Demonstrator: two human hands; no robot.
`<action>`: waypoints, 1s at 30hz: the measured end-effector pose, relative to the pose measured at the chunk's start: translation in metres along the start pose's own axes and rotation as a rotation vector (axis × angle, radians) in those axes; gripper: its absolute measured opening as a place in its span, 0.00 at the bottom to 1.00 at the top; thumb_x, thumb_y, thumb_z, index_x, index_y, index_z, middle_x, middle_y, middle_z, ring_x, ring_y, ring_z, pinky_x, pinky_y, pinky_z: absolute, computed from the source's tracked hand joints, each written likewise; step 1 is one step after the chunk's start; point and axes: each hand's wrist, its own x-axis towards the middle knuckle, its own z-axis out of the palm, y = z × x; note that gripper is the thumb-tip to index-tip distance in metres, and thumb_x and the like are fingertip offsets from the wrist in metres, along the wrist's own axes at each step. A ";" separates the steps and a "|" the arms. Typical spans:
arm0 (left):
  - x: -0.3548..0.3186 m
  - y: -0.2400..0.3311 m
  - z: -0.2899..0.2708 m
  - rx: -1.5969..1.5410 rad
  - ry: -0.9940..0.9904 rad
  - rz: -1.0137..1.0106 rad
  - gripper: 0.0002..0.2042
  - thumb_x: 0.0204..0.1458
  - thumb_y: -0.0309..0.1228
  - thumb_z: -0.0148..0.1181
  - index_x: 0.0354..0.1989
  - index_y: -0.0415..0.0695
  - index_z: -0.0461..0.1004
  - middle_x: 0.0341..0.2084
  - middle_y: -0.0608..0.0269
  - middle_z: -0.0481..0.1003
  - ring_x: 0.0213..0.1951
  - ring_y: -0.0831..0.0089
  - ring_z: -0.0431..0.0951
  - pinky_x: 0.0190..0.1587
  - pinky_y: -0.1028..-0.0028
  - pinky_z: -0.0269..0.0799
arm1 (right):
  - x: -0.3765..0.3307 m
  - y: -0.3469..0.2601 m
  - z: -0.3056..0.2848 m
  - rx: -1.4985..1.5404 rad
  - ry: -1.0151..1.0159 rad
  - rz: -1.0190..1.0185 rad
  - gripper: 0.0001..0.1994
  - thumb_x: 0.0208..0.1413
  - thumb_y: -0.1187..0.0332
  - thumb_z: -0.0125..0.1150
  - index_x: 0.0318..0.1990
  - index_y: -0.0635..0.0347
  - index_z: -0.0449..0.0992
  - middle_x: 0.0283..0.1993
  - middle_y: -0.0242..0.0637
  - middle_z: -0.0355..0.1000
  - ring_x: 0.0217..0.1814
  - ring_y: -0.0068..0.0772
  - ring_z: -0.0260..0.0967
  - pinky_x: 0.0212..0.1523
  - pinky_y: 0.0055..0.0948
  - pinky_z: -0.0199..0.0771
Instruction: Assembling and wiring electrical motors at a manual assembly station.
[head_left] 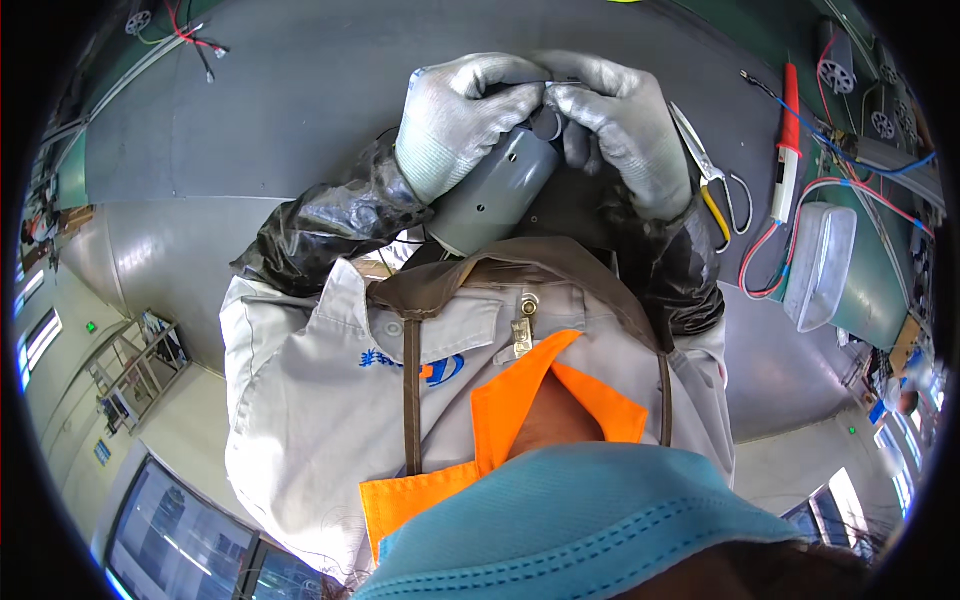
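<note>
Both my hands wear pale grey work gloves and meet at the top middle. My left hand is closed in a pinch, and its fingertips touch those of my right hand, which is pinched too. Between the fingertips is a small, thin dark piece, too covered to name. Just below the fingers lies a grey cylinder like a motor housing, tilted, with small screw holes in its side. A dark round part shows at its upper end, partly hidden by my fingers. My left wrist rests close to the cylinder.
Scissors with yellow on one handle lie right of my right hand. Beyond them are a red and white pen-shaped tool on a cable and a translucent plastic bin. Wires lie at the far left of the grey table.
</note>
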 end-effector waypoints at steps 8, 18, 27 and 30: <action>-0.012 0.013 0.008 0.352 0.136 0.299 0.15 0.57 0.20 0.56 0.53 0.38 0.76 0.34 0.57 0.80 0.35 0.76 0.79 0.43 0.75 0.76 | -0.017 0.024 -0.005 -0.944 0.427 -0.763 0.05 0.57 0.65 0.63 0.37 0.53 0.82 0.35 0.38 0.77 0.35 0.40 0.76 0.35 0.35 0.75; -0.025 0.010 0.013 0.459 0.134 0.352 0.14 0.53 0.26 0.63 0.49 0.42 0.77 0.30 0.57 0.78 0.31 0.63 0.79 0.35 0.69 0.76 | 0.021 0.052 -0.054 -0.271 0.609 -0.284 0.05 0.58 0.74 0.65 0.35 0.68 0.81 0.30 0.31 0.77 0.22 0.13 0.68 0.22 0.18 0.66; -0.014 0.013 0.001 0.943 -0.097 0.592 0.10 0.55 0.33 0.59 0.44 0.46 0.73 0.25 0.60 0.76 0.25 0.60 0.80 0.26 0.63 0.76 | 0.014 0.030 -0.021 0.705 -0.065 -0.284 0.13 0.65 0.66 0.57 0.47 0.70 0.76 0.40 0.47 0.79 0.30 0.29 0.77 0.28 0.22 0.77; 0.000 0.009 -0.027 1.272 -0.310 0.798 0.13 0.52 0.32 0.58 0.46 0.46 0.72 0.22 0.62 0.75 0.23 0.63 0.79 0.23 0.63 0.74 | -0.015 0.020 -0.007 0.241 0.007 -0.160 0.10 0.59 0.68 0.63 0.37 0.69 0.79 0.19 0.28 0.68 0.16 0.15 0.61 0.17 0.19 0.57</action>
